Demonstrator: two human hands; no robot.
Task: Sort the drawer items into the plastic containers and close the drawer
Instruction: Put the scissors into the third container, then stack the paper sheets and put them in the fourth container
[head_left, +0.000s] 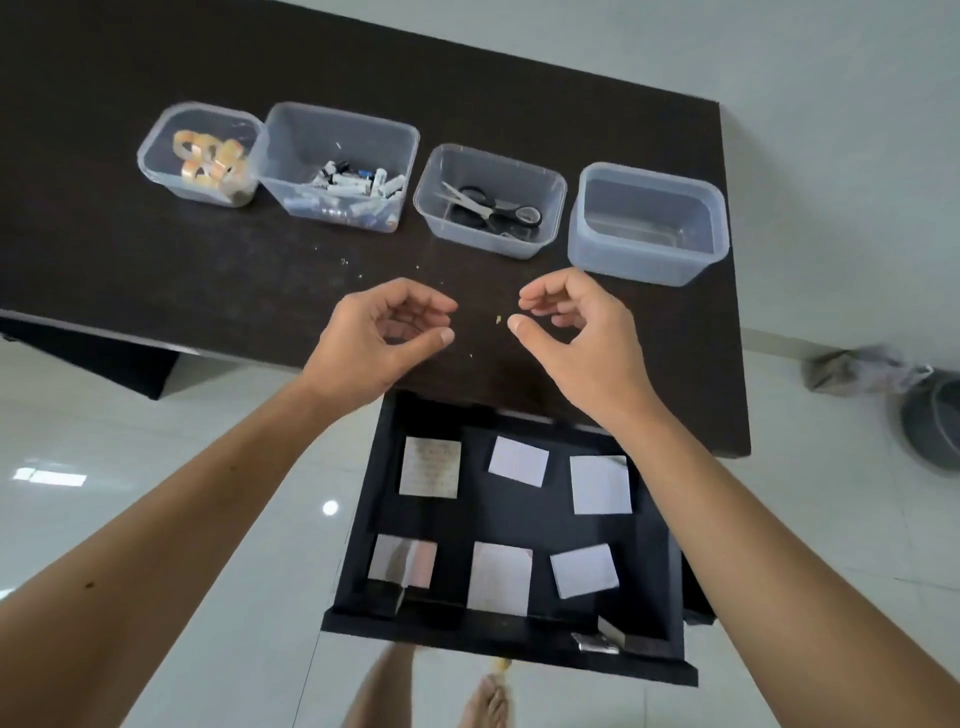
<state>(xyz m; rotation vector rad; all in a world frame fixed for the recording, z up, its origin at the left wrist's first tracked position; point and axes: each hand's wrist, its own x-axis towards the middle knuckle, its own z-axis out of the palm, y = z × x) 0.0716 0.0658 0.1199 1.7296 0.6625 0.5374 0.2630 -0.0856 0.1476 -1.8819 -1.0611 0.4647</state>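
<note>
The black drawer (670, 571) stands pulled out below the dark table (156, 249). Several pale square paper pads lie inside it, such as a pad (430, 466) at the back left and a pad (584, 570) at the front right. Four clear plastic containers line the table: one with tape rolls (200, 153), one with batteries (340, 166), one with scissors (491, 200), and an empty one (647, 223). My left hand (379, 338) and my right hand (576, 338) hover over the table's front edge, fingers curled and apart, holding nothing.
Small crumbs dot the table between my hands. A small metal object (595, 644) sits at the drawer's front right corner. A grey bin (932, 431) and a crumpled bag (857, 371) stand on the white tiled floor at right. My bare feet (488, 704) show below the drawer.
</note>
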